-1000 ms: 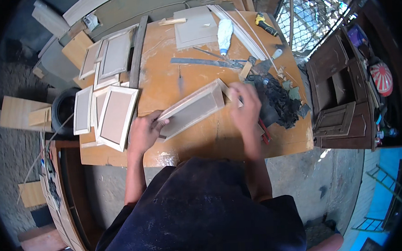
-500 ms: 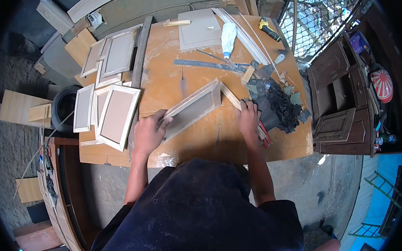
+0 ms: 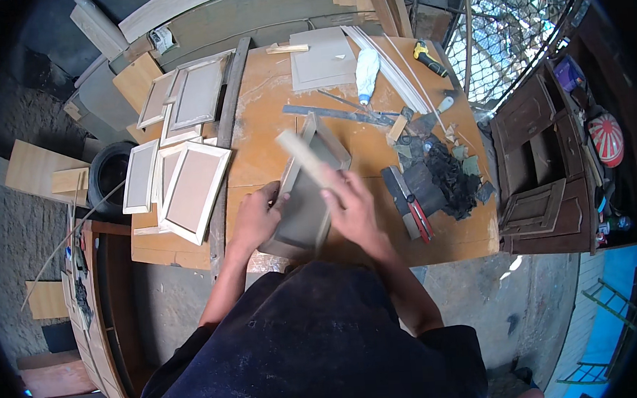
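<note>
- Gripping the framed wooden panel, the left hand clasps its left edge, panel tilted between both hands.
- Clenched right hand holds a pale wooden strip above the panel.

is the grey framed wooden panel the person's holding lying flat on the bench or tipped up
Tipped up. The grey framed wooden panel stands tilted off the orange workbench, left hand gripping its side, right hand on its face.
</note>
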`<state>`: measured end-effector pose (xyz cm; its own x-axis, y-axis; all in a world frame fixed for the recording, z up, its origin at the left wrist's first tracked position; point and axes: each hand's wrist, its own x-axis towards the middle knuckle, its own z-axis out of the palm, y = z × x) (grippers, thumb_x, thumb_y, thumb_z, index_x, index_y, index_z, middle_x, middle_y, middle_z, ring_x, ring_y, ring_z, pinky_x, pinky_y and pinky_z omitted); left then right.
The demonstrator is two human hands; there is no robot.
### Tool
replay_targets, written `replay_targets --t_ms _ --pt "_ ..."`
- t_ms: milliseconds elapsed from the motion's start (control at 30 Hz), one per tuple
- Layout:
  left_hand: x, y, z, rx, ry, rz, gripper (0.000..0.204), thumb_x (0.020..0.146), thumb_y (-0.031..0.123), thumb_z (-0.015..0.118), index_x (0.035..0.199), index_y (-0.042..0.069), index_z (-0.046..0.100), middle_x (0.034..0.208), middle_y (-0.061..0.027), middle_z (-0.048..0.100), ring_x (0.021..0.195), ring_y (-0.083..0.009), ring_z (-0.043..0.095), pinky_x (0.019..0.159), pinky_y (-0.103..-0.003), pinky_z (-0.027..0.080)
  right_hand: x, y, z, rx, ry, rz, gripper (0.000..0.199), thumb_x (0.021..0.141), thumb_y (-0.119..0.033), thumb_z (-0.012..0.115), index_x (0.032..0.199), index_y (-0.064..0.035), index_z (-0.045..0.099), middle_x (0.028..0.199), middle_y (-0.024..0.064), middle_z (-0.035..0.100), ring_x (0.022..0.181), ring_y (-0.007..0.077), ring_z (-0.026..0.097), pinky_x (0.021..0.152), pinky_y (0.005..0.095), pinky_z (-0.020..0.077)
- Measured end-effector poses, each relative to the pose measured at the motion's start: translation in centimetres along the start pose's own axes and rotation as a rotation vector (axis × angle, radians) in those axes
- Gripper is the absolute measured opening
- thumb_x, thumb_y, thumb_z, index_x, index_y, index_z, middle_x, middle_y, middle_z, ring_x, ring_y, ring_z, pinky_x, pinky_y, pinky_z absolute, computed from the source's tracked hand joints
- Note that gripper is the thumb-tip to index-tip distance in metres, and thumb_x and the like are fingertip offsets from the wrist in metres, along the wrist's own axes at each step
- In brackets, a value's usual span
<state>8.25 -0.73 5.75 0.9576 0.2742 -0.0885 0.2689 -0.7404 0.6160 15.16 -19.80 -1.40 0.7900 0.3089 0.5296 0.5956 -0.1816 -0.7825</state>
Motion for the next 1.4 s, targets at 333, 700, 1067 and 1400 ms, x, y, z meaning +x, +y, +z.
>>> replay_targets --t_ms 333,700,1067,1400 --pt "-1.8 -1.0 3.9 -0.366 0.015 0.009 0.032 0.090 0.015 0.067 0.119 0.002 0.063 0.092 -0.0183 0.072 0.082 -0.0263 0.071 0.075 -0.039 0.054 1.3 0.6 -0.1 -0.045 -0.265 0.007 0.052 0.090 -0.010 0.063 0.141 -0.0116 0.055 0.097 0.0175 0.061 0.082 0.0388 0.064 0.070 0.0434 0.0534" --pt "1.3 1.8 5.6 -1.142 -0.356 -0.100 0.076 0.083 -0.005 0.065 0.151 0.003 0.032 0.147 -0.0124 0.045 0.136 -0.0209 0.041 0.112 -0.032 0.032 3.0 3.2 1.0 -0.107 -0.084 0.124 0.021 0.100 -0.020 0.050 0.108 -0.0018 0.058 0.084 0.0223 0.061 0.085 0.0438 0.060 0.074 0.0516 0.0472" --pt "3.3 2.8 6.9 -0.941 -0.339 -0.091 0.090 0.075 -0.014 0.052 0.158 0.007 0.025 0.151 -0.0095 0.043 0.130 -0.0182 0.046 0.095 -0.028 0.045 8.5 10.0 -1.9 -0.419 0.086 0.068 0.036 0.095 -0.019 0.048 0.067 -0.0028 0.064 0.071 0.0169 0.064 0.070 0.0377 0.061 0.073 0.0486 0.0446" --pt "3.4 4.7 5.8 -0.821 -0.391 -0.131 0.104 0.068 -0.013 0.048 0.162 0.014 0.014 0.166 -0.0110 0.018 0.148 -0.0208 0.024 0.105 -0.029 0.038 11.2 11.2 -3.5 -0.417 -0.007 0.113 0.032 0.089 -0.019 0.048 0.066 -0.0025 0.063 0.070 0.0203 0.065 0.063 0.0411 0.064 0.063 0.0533 0.0517"
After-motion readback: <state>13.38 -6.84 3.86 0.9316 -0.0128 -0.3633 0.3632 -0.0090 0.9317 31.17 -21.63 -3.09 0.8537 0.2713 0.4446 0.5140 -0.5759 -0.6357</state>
